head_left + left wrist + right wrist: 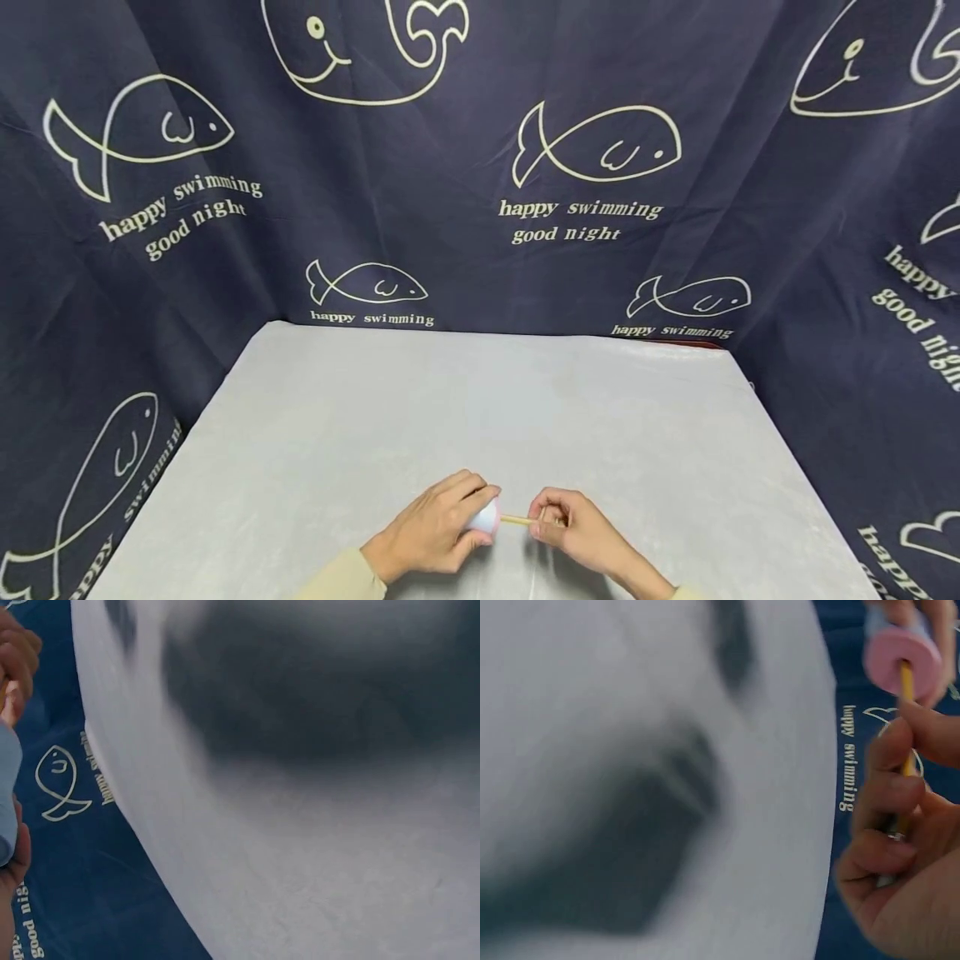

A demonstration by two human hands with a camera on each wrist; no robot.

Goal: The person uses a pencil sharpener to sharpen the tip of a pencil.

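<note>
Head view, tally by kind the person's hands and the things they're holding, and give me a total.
Hands: 2, the left hand and the right hand
Pencil sharpener, light blue and pink: 1
Pencil, yellow: 1
Total: 4

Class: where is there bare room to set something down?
Crowded: the near middle, where the left hand holds the light-blue object and the right hand the pencil. Bare tabletop lies beyond them to the fish-print curtain, and sideways to both edges.
</note>
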